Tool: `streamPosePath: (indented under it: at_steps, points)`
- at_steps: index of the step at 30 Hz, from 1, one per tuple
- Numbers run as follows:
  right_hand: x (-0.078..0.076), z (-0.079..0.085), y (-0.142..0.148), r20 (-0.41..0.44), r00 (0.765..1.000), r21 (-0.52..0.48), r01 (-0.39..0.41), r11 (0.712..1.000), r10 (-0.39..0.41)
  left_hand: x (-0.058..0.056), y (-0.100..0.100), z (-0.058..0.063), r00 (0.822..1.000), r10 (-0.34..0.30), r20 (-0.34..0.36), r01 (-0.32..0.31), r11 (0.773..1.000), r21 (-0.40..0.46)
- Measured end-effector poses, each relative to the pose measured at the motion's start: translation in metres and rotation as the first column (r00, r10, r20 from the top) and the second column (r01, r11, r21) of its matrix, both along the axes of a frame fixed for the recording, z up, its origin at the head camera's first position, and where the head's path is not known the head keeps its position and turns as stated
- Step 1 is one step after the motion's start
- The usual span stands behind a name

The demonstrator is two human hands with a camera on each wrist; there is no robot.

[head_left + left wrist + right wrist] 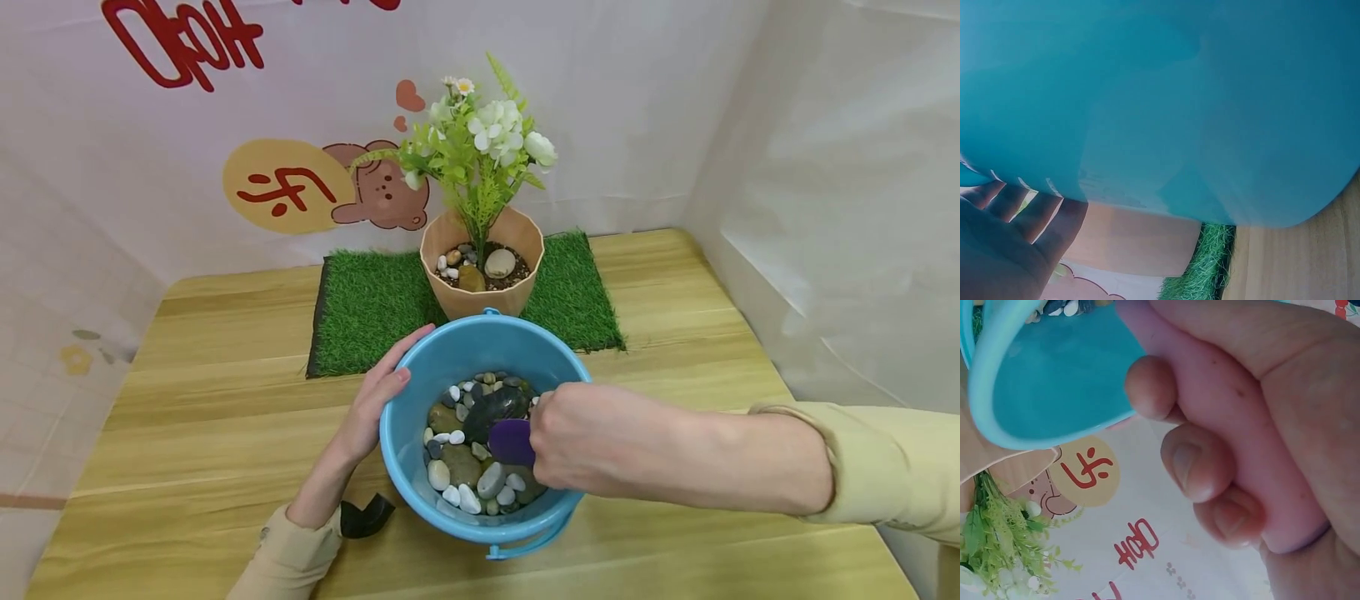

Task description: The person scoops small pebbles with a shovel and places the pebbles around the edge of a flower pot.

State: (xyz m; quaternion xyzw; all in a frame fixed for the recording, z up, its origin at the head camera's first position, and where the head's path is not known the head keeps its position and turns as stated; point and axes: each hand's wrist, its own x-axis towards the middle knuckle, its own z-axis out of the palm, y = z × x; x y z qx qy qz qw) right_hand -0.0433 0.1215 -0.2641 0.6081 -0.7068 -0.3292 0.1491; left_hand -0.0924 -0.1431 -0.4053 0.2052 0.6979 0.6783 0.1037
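Note:
A light blue bucket (411, 483) stands on the table, leaning slightly, with pebbles and larger stones (459, 464) inside. My left hand (373, 406) rests against the bucket's left side; in the left wrist view its straight fingers (1063, 228) touch the outer wall. Over the bucket's right part, my right hand (573, 437) grips a small trowel by its pink handle (1229, 406). The trowel's purple blade (512, 442) points left above the stones, beside a large dark stone (491, 412). Whether the blade touches the stones I cannot tell.
Behind the bucket, a peach flowerpot (491, 297) with white flowers (497, 129) stands on a green turf mat (375, 292). A black curved object (366, 517) lies left of the bucket. White printed cloth (600, 100) hangs around the wooden table (225, 400).

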Motion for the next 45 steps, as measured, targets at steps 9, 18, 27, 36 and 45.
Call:
streamPosePath:
  at_steps: [9, 18, 27, 36, 45]
  points:
    - [-0.003, 0.001, 0.006, 0.082, 0.997, -0.035, 0.001, 0.999, 0.002, 0.0, 0.001, 0.001, 1.0, -0.008, -0.01, 0.008, 1.0, 0.005]
    - [-0.013, -0.005, 0.005, 0.173, 0.984, -0.045, 0.059, 0.997, -0.05, -0.001, 0.0, 0.001, 1.0, -0.006, -0.007, 0.006, 1.0, 0.002]
    - [-0.017, -0.035, 0.002, 0.38, 0.915, -0.083, 0.182, 0.98, -0.138, 0.001, 0.0, 0.0, 1.0, -0.007, 0.002, 0.007, 1.0, -0.006]
    - [-0.024, -0.05, -0.011, 0.337, 0.936, -0.091, 0.141, 0.986, -0.103, 0.0, 0.001, -0.001, 1.0, 0.0, -0.006, 0.0, 1.0, 0.013]
    - [-0.049, -0.059, -0.005, 0.579, 0.808, -0.144, 0.24, 0.96, -0.115, 0.0, 0.001, 0.0, 1.0, 0.002, -0.017, -0.002, 1.0, 0.01]
